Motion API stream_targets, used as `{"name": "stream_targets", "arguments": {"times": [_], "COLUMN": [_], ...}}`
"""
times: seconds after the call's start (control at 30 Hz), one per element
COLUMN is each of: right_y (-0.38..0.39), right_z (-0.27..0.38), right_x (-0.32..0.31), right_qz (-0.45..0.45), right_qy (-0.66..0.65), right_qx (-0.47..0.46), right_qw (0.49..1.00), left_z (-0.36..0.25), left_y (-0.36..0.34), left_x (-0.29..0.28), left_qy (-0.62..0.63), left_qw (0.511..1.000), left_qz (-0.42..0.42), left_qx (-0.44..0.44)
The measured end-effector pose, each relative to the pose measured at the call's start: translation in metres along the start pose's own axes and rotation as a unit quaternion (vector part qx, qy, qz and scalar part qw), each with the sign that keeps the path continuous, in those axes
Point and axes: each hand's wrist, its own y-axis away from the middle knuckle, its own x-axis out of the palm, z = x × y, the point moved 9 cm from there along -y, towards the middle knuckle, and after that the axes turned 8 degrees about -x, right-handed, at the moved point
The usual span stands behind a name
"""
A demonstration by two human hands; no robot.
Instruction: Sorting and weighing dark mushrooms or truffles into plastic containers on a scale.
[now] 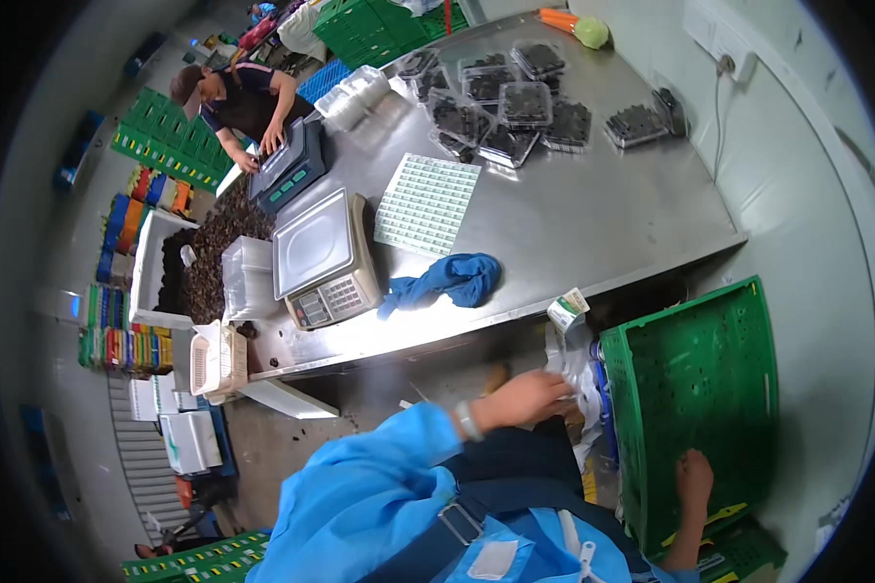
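My left hand [527, 398] is curled against a crumpled white plastic bag [580, 418]; whether it grips the bag is unclear. A small white carton [568, 309] sits above the bag, by the table edge. My right hand [692, 476] is closed over the inside of a green crate [700, 360], which stands at my right; what is in its fingers is hidden. A blue cloth [457, 280] lies near the front of the steel table [632, 223], beside a sticker sheet [426, 201] and a scale [313, 243].
A co-worker [243, 102] handles a second scale [287, 165] across the table. Lidded dark punnets [525, 104] are stacked at the back, a white bin of dark pieces [149, 272] stands left, and a wall [807, 194] with a socket is at right.
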Motion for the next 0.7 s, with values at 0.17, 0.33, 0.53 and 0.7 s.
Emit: {"name": "stream_targets", "arguments": {"times": [0.17, 0.33, 0.53, 0.7], "right_y": [-0.028, -0.038, -0.133, -0.234], "right_z": [0.126, 0.302, 0.524, 0.636], "right_x": [0.004, 0.046, 0.084, 0.134], "right_qz": [-0.016, 0.014, -0.067, 0.003], "right_qy": [0.029, 0.027, -0.125, 0.074], "right_qx": [-0.117, -0.219, -0.311, -0.311], "right_qw": [0.993, 0.975, 0.94, 0.948], "left_z": [0.106, 0.178, 0.244, 0.295], "left_y": [0.183, 0.312, 0.408, 0.552], "left_x": [-0.018, -0.031, -0.075, -0.141], "left_qy": [0.01, 0.061, 0.039, 0.061], "left_qw": [0.98, 0.957, 0.97, 0.895], "left_qz": [-0.052, -0.097, -0.064, -0.268], "left_qx": [-0.19, -0.266, -0.23, -0.351]}}
